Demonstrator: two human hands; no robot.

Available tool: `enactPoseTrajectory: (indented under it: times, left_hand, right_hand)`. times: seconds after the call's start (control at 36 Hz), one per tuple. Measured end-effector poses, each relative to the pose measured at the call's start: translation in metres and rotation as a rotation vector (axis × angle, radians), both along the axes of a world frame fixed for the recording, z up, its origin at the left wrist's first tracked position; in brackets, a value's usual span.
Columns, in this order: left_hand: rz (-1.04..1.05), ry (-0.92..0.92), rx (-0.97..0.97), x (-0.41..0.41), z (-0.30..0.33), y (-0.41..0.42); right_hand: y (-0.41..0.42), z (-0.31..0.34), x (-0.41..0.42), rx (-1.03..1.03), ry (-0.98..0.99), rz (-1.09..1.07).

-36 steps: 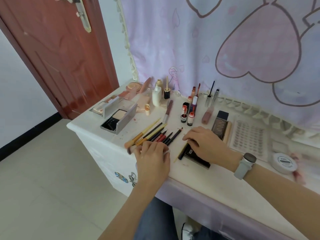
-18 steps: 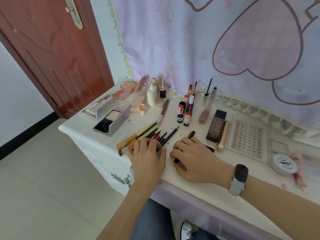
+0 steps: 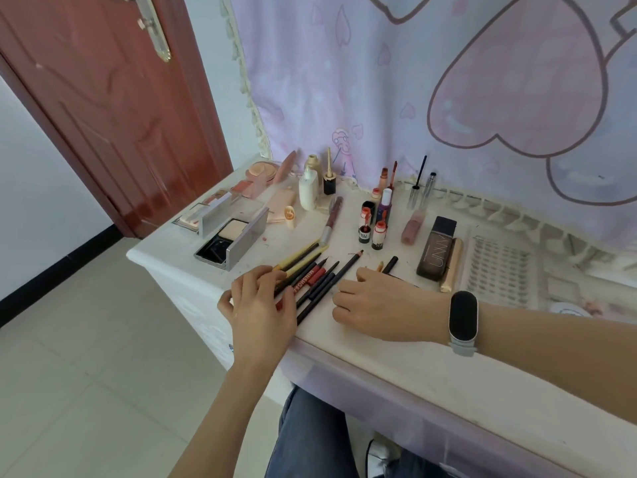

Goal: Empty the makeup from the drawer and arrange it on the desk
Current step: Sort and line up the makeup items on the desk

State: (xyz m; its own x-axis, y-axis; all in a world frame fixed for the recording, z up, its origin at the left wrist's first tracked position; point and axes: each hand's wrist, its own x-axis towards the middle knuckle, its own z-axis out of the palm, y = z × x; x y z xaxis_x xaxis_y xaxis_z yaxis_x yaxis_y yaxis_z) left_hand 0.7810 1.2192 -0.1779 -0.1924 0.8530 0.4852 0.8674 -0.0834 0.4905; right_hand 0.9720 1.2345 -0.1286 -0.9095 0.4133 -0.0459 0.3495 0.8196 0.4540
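A row of makeup pencils (image 3: 320, 277) lies slanted on the white desk (image 3: 413, 367) near its front edge. My left hand (image 3: 258, 305) rests its fingertips on the lower ends of the yellow and black pencils at the left of the row. My right hand (image 3: 375, 301) lies flat on the desk just right of the row, covering the lower ends of a black pen (image 3: 391, 263) and a yellow-tipped pencil. Behind stand lip tints (image 3: 372, 229), a white bottle (image 3: 307, 189) and a brown foundation bottle (image 3: 436, 248). No drawer is in view.
An open silver compact (image 3: 234, 236) sits at the desk's left, a lash tray (image 3: 499, 267) and a round white jar (image 3: 565, 308) at the right. A pink heart curtain (image 3: 413, 81) hangs behind. A red-brown door (image 3: 103, 98) stands left, over tiled floor.
My right hand slid left off the black palette toward the pencil row. My left hand stayed on the pencils' lower ends. The camera shifted slightly.
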Motion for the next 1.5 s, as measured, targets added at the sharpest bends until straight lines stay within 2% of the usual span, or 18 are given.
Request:
enactPoseTrajectory:
  times: [0.08,0.14,0.28,0.36,0.5,0.56,0.64,0.78,0.83,0.92,1.11,1.19,1.25,1.33,1.42,1.5]
  left_hand:
    - [0.012,-0.013,-0.050,-0.009,-0.001,0.001]
    - [0.009,-0.029,-0.060,-0.013,-0.002,0.001]
    - [-0.033,-0.029,-0.078,-0.019,-0.003,0.003]
    - [-0.046,-0.028,-0.135,-0.023,-0.003,0.004]
    - [-0.104,-0.042,-0.160,-0.030,-0.005,0.003]
    - [-0.121,-0.039,-0.146,-0.033,-0.007,0.002]
    - [-0.159,-0.102,-0.118,-0.036,-0.008,0.001]
    - [-0.149,-0.270,-0.020,-0.045,-0.011,-0.001]
    - [-0.143,-0.288,-0.008,-0.048,-0.012,-0.001]
    - [-0.152,-0.265,0.000,-0.051,-0.012,0.002]
    - [-0.151,-0.026,-0.088,-0.041,-0.007,0.009]
    - [-0.165,0.048,-0.110,-0.040,-0.008,0.014]
    - [-0.166,0.060,-0.102,-0.040,-0.009,0.016]
    - [-0.164,0.061,-0.078,-0.040,-0.009,0.016]
    - [-0.163,0.053,-0.066,-0.041,-0.009,0.016]
    - [-0.171,0.044,-0.068,-0.041,-0.008,0.014]
  right_hand:
    - [0.005,0.005,-0.004,0.001,-0.096,0.041]
    - [0.005,0.007,-0.006,0.005,-0.087,0.048]
    - [0.004,0.020,-0.014,0.000,0.111,0.062]
    - [0.007,0.040,-0.020,-0.171,0.477,-0.024]
    - [0.027,0.063,-0.042,-0.631,1.395,-0.423]
    - [0.043,0.062,-0.055,-0.767,1.679,-0.559]
    - [0.067,0.046,-0.067,-0.985,1.917,-0.805]
    - [0.093,0.017,-0.089,-1.249,2.108,-1.070]
    - [0.098,0.009,-0.097,-1.287,2.078,-1.117]
    - [0.103,0.002,-0.104,-1.221,1.947,-1.169]
    - [0.110,-0.004,-0.097,-1.115,1.668,-1.235]
    - [0.109,-0.002,-0.087,-1.074,1.624,-1.207]
    - [0.109,-0.004,-0.079,-0.885,1.486,-1.137]
    - [0.108,-0.007,-0.070,-0.492,1.086,-1.015]
    - [0.108,-0.011,-0.068,-0.366,0.815,-0.977]
    - [0.110,-0.014,-0.071,-0.302,0.724,-0.986]
